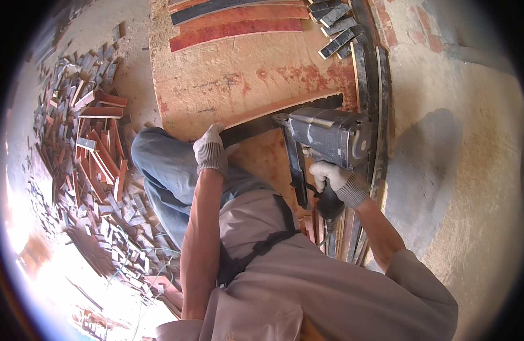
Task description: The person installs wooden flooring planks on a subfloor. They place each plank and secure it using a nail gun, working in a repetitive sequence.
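Note:
My left hand (209, 149), in a pale knit glove, grips the near left end of a dark wooden strip (247, 128). The strip has a light upper edge and lies slanted across the board. My right hand (340, 183), gloved too, is wrapped round the handle of a grey nail gun (324, 133). The gun's nose meets the strip near its middle; whether they touch I cannot tell. Its long dark magazine (295, 170) points back toward me, and an air hose fitting hangs below the handle.
The stained plywood board (228, 74) carries red and dark strips (239, 31) at its far end. Short dark offcuts (338, 37) lie at far right beside long dark strips (381, 85). Left on the floor is a heap of wood pieces (100, 148). A concrete surface (466, 170) is at right.

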The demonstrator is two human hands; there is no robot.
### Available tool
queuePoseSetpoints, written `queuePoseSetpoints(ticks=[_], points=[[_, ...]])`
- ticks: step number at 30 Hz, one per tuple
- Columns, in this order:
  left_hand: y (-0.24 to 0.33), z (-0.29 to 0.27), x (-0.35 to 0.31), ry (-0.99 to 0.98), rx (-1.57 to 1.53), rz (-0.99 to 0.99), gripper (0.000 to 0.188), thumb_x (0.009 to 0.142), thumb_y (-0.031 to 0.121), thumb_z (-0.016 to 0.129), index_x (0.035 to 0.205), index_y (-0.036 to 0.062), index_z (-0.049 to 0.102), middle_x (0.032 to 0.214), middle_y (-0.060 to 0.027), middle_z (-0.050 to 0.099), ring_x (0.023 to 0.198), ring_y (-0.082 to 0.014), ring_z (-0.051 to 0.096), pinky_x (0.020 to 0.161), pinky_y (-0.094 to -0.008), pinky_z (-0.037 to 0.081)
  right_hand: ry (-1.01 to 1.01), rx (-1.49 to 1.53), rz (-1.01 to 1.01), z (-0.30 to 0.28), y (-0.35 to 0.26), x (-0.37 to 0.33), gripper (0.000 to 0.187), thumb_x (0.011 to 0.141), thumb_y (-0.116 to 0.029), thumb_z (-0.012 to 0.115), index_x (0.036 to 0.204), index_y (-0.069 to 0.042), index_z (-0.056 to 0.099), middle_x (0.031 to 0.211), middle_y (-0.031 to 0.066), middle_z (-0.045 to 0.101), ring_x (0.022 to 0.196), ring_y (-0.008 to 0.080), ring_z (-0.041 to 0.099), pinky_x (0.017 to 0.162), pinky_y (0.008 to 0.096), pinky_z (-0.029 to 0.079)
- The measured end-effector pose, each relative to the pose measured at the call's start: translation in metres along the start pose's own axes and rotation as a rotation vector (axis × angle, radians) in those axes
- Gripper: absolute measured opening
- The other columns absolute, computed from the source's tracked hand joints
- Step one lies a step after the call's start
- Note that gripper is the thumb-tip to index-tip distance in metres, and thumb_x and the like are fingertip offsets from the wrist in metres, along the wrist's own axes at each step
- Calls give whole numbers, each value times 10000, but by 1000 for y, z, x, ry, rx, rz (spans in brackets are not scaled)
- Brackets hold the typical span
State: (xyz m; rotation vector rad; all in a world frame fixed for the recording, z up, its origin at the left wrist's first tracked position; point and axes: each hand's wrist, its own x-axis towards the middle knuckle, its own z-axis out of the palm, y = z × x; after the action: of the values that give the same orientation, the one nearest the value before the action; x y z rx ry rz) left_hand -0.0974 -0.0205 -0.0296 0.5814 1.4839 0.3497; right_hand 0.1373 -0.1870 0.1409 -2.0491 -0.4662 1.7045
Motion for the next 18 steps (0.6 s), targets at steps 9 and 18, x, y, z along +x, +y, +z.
queuePoseSetpoints(ticks=[9, 18], points=[[0, 3, 0, 38, -14, 24, 621, 708, 69, 925, 1271, 9, 670, 1199, -151, 726, 1083, -283, 702, 949, -370, 594, 0, -9, 13, 7, 5, 4, 344, 997, -302, 567, 789, -40, 646, 627, 41, 569, 581, 143, 534, 656, 290, 446], [-5, -2, -9, -53, 269, 340, 393, 925, 168, 712, 1250, -48, 670, 1299, -192, 620, 1095, -295, 651, 759, -429, 650, 12, 81, 16, 18, 0, -3, 291, 995, -287, 578, 863, -47, 675, 646, 15, 555, 582, 120, 533, 605, 293, 460]])
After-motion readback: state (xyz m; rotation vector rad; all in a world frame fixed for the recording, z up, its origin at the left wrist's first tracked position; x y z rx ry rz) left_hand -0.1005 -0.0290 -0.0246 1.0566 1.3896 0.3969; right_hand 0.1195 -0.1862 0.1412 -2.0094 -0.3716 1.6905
